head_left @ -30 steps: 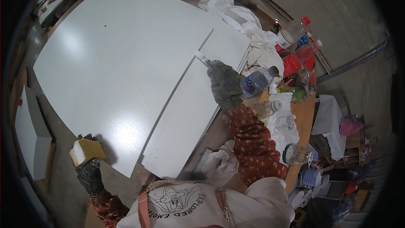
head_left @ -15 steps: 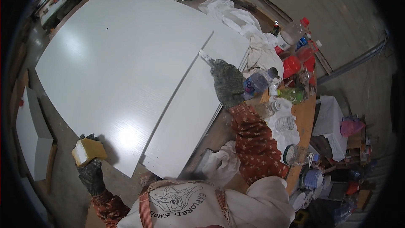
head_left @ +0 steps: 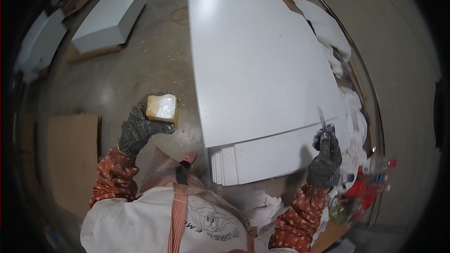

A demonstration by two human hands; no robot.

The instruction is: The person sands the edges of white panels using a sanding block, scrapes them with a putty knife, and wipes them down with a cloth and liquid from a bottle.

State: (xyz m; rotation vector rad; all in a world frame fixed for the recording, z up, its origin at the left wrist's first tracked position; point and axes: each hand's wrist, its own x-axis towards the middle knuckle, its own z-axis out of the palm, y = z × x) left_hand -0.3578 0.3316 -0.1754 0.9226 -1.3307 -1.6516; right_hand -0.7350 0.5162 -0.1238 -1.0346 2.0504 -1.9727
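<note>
Crowding the white panel (head_left: pixel 262 65) at right are cloths (head_left: pixel 357 122); along its left edge, floor (head_left: pixel 161 61) is stretching. Left hand (head_left: pixel 137 130) is clamping yellow block (head_left: pixel 161 108); right hand (head_left: pixel 324 158), thin blade (head_left: pixel 322 116).

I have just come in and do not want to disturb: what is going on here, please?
A gloved person is beside a pile of white boards. The left grip holds a yellow block with a white patch, left of the boards. The right grip holds a thin tool over the boards; I cannot tell whether its tip touches them.
</note>
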